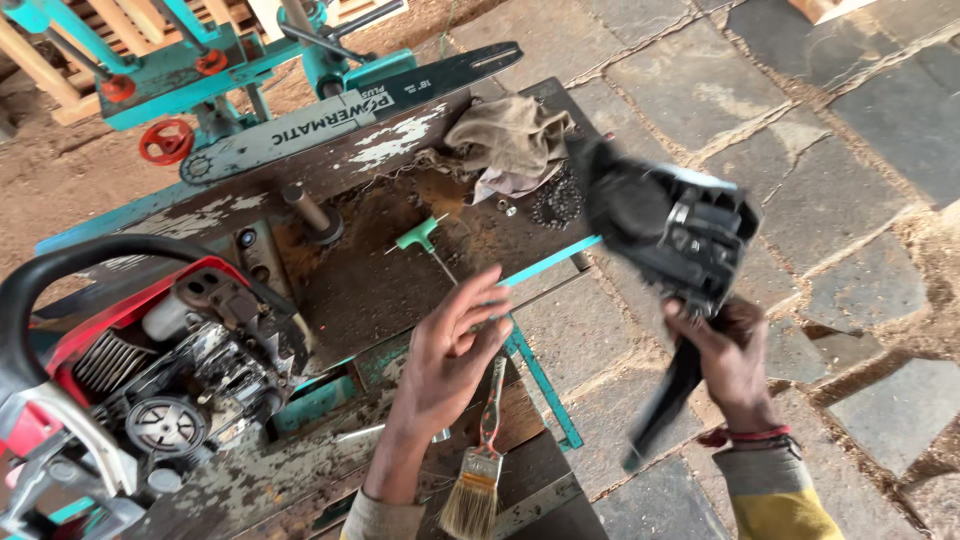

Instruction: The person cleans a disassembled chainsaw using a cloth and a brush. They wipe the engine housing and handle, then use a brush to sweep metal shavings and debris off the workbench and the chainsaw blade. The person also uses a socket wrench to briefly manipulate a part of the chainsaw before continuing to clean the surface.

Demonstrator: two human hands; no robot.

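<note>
Your left hand [455, 350] hovers over a bare patch of surface [350, 290]; the green T-wrench [425, 240], paintbrush [478, 470] and red chainsaw body [150, 370] hem it in closely.

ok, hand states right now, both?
Left hand: open, fingers spread, holding nothing, above the paintbrush.
Right hand: closed on the black chainsaw cover.
</note>
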